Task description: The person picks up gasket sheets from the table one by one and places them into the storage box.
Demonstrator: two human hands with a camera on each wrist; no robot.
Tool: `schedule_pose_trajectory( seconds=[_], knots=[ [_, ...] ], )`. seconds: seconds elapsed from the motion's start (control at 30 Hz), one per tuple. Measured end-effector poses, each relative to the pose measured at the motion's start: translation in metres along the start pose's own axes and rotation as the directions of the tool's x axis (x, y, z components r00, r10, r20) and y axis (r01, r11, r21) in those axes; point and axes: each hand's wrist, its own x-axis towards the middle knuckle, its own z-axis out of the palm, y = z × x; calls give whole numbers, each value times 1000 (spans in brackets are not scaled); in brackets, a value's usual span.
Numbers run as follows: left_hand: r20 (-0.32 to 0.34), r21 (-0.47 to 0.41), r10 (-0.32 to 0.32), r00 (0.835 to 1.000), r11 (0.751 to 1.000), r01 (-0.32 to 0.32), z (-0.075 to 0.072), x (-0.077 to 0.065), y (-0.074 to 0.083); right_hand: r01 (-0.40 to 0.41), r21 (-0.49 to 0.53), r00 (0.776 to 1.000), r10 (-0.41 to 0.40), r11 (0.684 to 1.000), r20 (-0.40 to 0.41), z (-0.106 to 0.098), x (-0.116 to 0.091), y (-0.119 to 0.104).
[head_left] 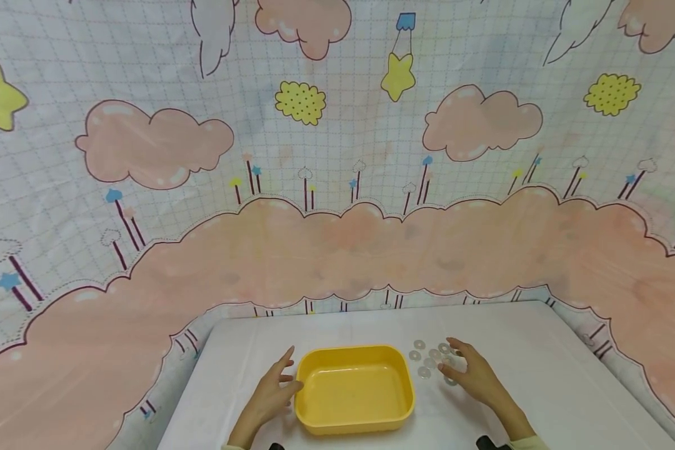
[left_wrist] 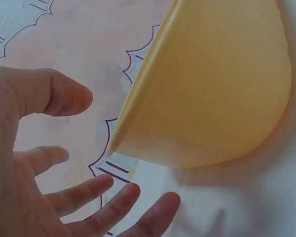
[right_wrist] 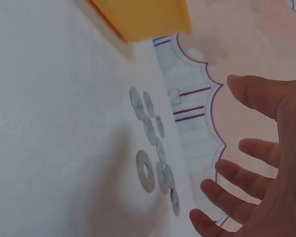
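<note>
On the white table stands a yellow rectangular tray (head_left: pixel 354 387); nothing lies in it. To its right several flat metal washers (head_left: pixel 424 372) lie loosely grouped, and the right wrist view shows one larger washer (right_wrist: pixel 145 171) with its round hole. My right hand (head_left: pixel 475 375) hovers over the right side of the group, fingers spread and holding nothing. At the tray's left side is my left hand (head_left: pixel 271 390), its fingers apart and relaxed. In the left wrist view a gap shows between that hand and the tray's outer wall (left_wrist: pixel 212 98).
The white table (head_left: pixel 247 340) reaches back to a cloth backdrop (head_left: pixel 337 250) printed with clouds and stars. That patterned cloth also shows beside the table's left and right edges. Dark wrist straps (head_left: pixel 486 442) show at the bottom of the head view.
</note>
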Motion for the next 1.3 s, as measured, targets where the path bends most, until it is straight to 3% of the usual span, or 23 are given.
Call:
schedule_pose_trajectory(
  seconds=[0.2,0.37,0.8,1.07,1.3],
  knots=[
    [15,-94,-83,996,992,84,1,-2,-6,-39,81,999,40,996,-5,4,3,13],
    [30,-164,-125,992,978,128,0,-1,-11,-48,91,998,51,995,-25,4,4,23],
    [131,-341,-108,985,928,147,-2,-4,-21,-147,92,989,148,985,-7,3,7,32],
    [178,-454,-108,978,873,178,-1,-3,-23,-109,101,994,110,989,-11,7,6,39],
    [159,-488,-113,981,854,178,1,-4,-21,-76,69,997,77,995,-21,11,5,48]
  ],
)
